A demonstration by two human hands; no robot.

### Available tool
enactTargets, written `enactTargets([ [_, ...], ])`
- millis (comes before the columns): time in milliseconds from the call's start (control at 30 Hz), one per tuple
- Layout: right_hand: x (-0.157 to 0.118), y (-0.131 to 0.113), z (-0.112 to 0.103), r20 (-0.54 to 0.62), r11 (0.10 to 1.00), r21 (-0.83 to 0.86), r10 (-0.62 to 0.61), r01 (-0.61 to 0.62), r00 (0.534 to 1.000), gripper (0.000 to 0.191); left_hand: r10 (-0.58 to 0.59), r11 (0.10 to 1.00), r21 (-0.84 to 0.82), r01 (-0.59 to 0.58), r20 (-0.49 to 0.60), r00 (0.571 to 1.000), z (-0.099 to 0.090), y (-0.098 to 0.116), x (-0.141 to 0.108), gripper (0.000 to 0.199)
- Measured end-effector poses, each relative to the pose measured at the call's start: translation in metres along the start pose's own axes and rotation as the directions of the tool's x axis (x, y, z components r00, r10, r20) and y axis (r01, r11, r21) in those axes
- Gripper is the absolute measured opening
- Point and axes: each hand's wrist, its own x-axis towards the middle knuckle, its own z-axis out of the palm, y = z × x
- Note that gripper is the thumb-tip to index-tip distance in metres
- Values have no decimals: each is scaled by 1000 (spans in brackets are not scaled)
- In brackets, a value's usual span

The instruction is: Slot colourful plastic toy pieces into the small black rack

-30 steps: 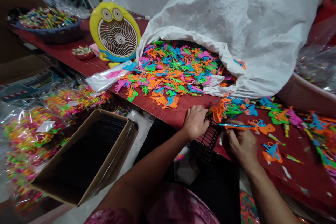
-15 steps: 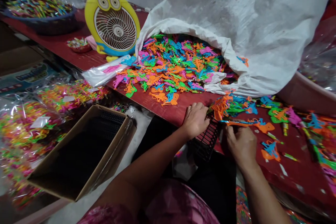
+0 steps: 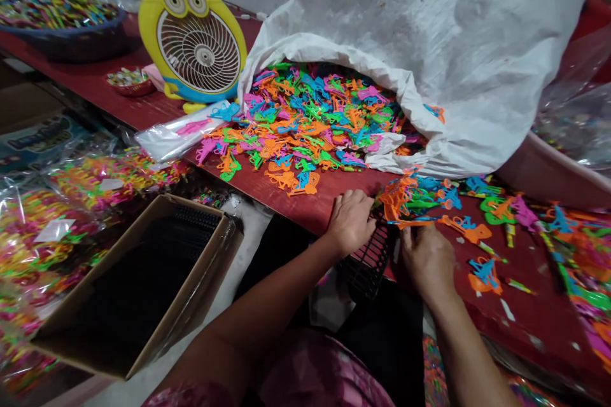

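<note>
Left hand (image 3: 353, 222): grasping black rack (image 3: 370, 257), fingertips partly hidden
Right hand (image 3: 428, 257): fingertips hidden, I cannot tell its grip
Blue carton (image 3: 41, 137): lettering illegible

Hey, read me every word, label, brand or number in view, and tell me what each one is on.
No text can be read for certain.
Blue carton, left edge: stylised lettering, too blurred to read.
White labels on the plastic bags: no print can be made out.
Fan and white sack: no lettering visible.
</note>
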Motion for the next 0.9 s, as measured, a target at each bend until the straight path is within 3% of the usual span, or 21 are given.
enactTargets([
  [133,1,-1,-1,37,999,3,36,-36,999,29,-4,1000,-15,4,-2,1000,-2,2,-1,22],
  [300,2,4,-4,45,986,163,32,-39,998,29,4,996,-91,-7,-35,999,-5,4,-2,42],
  [433,1,10,-4,21,966,249,-76,69,997,29,-16,997,-72,13,-40,999,-5,5,-3,30],
  [667,1,10,6,-48,971,223,-80,88,996,30,-20,1000,-23,19,-48,999,0,5,-2,20],
  [767,-1,7,8,-71,976,206,-61,75,996,32,-17,998,-65,14,-41,999,-2,4,-2,27],
  [900,-1,9,6,-75,954,291,-54,74,996,31,-22,976,-218,9,-59,998,-4,0,-3,53],
])
